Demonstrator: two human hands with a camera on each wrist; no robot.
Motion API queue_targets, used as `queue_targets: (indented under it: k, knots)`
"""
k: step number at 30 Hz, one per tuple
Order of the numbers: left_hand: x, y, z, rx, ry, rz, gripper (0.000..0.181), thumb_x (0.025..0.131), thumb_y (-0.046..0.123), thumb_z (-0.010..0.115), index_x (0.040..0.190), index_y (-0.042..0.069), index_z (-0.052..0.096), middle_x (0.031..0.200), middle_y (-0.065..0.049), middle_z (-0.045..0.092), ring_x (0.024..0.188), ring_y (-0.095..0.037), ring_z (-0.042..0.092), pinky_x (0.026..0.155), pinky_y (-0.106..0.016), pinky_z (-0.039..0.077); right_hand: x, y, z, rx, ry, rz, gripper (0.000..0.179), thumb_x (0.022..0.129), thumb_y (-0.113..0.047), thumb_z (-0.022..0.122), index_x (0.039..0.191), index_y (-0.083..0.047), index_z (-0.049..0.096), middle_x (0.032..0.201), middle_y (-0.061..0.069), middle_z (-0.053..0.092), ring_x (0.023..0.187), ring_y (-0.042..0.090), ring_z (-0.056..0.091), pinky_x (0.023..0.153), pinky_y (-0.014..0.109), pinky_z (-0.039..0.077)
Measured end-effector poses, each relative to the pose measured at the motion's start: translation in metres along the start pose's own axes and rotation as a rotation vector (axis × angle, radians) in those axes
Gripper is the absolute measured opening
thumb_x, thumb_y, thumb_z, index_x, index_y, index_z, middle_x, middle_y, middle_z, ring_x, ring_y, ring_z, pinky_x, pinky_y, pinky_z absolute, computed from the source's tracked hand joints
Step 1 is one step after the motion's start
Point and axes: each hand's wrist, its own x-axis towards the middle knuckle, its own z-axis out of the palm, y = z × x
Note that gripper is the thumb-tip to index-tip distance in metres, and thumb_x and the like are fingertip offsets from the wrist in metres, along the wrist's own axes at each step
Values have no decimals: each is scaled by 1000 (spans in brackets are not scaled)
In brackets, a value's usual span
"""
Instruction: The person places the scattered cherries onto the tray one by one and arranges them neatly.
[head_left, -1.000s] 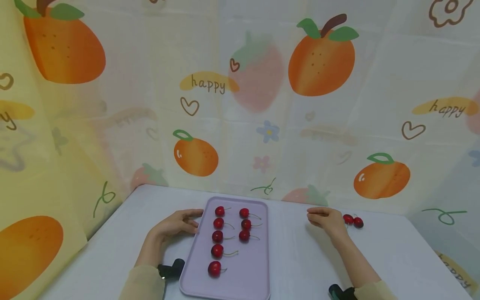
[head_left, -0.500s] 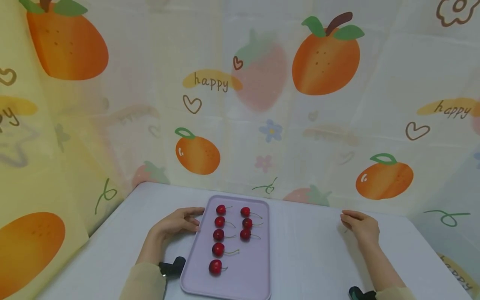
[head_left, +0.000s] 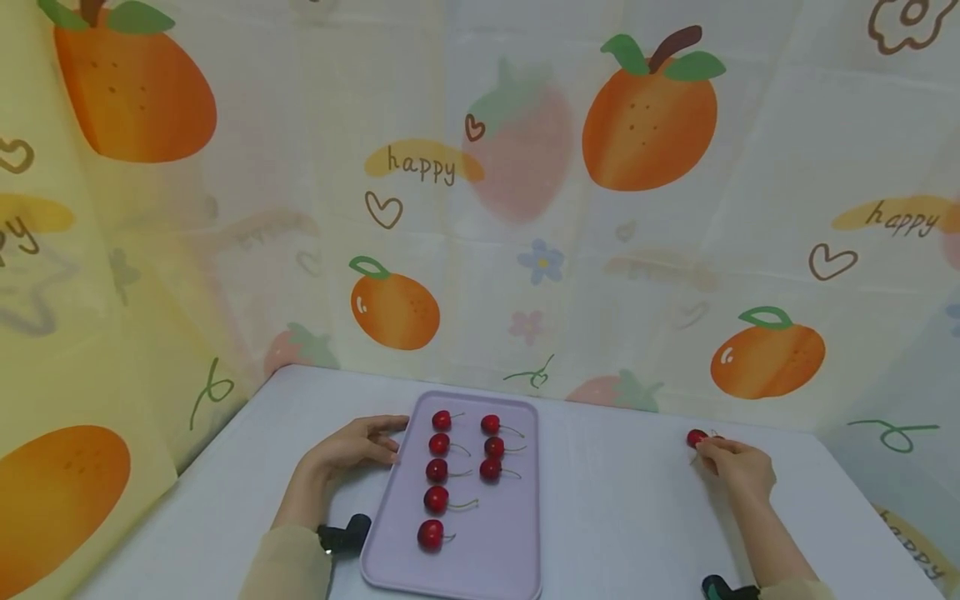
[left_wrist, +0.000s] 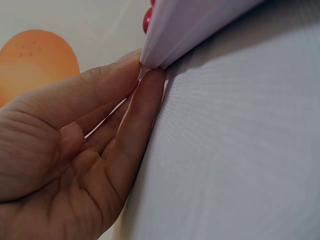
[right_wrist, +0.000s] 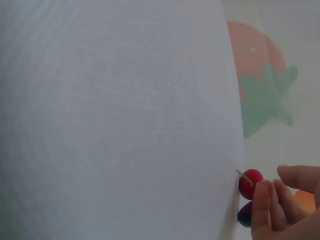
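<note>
A lilac tray (head_left: 480, 550) carries red cherries with stems in two columns, including a cherry (head_left: 431, 535) near its front. At the tray's left edge, my left hand (head_left: 341, 446) pinches the rim between thumb and finger; the left wrist view shows this left hand (left_wrist: 85, 145) close up. Over at the far right of the table my right hand (head_left: 738, 471) reaches to two loose cherries. One cherry (right_wrist: 250, 184) shows beside its fingertips, and a darker cherry (right_wrist: 244, 215) is partly hidden behind them. Thumb and fingers of this right hand (right_wrist: 285, 210) stand apart.
The white table (head_left: 600, 508) ends at a printed curtain (head_left: 487, 275) with oranges and strawberries. Black wrist straps, such as the left strap (head_left: 345, 535), sit at both forearms.
My right hand has moved right to the loose cherries, covering them midway and then drawing slightly right and down, so one shows again. The left hand, tray and its cherries stay in place.
</note>
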Motion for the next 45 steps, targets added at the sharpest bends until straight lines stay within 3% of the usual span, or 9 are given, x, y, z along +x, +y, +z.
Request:
queue_targets:
  k: [3, 8, 10, 15, 22, 28, 33, 37, 45]
  knots:
    - [0, -1, 1, 5, 5, -3, 68, 82, 12, 75, 145, 8, 49, 108, -9, 69, 93, -19, 61, 88, -29, 51, 1, 4, 0, -59, 22, -12, 37, 87, -27, 68, 104, 6, 72, 69, -3, 68, 85, 21, 58, 64, 23, 41]
    - [0, -1, 1, 10, 8, 2, 68, 81, 11, 75, 145, 8, 49, 113, -11, 68, 94, -19, 60, 88, -29, 51, 3, 10, 1, -88, 33, -35, 34, 87, -26, 70, 102, 5, 73, 104, 25, 68, 108, 39, 50, 70, 27, 38]
    - [0, -1, 1, 7, 7, 3, 69, 81, 11, 75, 145, 8, 49, 115, -11, 67, 94, -19, 60, 88, -29, 51, 3, 11, 2, -91, 32, -45, 34, 87, -25, 70, 103, 5, 73, 108, 27, 67, 109, 40, 50, 70, 27, 38]
    - [0, -1, 1, 2, 5, 2, 69, 81, 10, 75, 145, 7, 48, 115, -10, 67, 95, -19, 60, 88, -29, 51, 5, 14, 5, -101, 22, -64, 35, 87, -24, 70, 106, 5, 72, 93, 19, 71, 106, 38, 52, 64, 21, 40]
    - [0, -1, 1, 6, -1, 7, 69, 81, 10, 75, 145, 7, 48, 112, -10, 68, 94, -19, 60, 89, -29, 50, 6, 15, 7, -113, -1, -88, 34, 89, -20, 66, 111, 5, 70, 115, 30, 63, 107, 38, 49, 63, 19, 41]
    - [0, -1, 0, -1, -2, 6, 69, 82, 11, 74, 145, 8, 48, 117, -11, 67, 94, -19, 61, 89, -29, 50, 8, 14, 10, -146, -31, -121, 36, 88, -18, 66, 115, 5, 69, 110, 29, 66, 101, 35, 55, 62, 20, 42]
    - [0, -1, 0, 10, -2, 13, 69, 82, 11, 75, 145, 7, 48, 122, -12, 67, 94, -19, 61, 90, -30, 51, 8, 11, 9, -209, -103, -131, 41, 91, -22, 64, 121, 5, 65, 128, 35, 54, 111, 44, 47, 79, 37, 49]
    - [0, -1, 0, 18, -5, 17, 69, 82, 12, 75, 145, 7, 48, 121, -11, 67, 93, -18, 61, 89, -30, 52, 8, 10, 9, -263, -123, -160, 41, 91, -24, 62, 119, 5, 66, 134, 39, 49, 116, 49, 44, 92, 54, 44]
    - [0, -1, 0, 24, 4, 14, 69, 82, 12, 76, 145, 8, 49, 120, -11, 67, 92, -18, 61, 89, -29, 54, 3, 10, 8, -278, -69, -194, 31, 88, -19, 66, 109, 3, 72, 132, 37, 53, 117, 50, 48, 90, 53, 42]
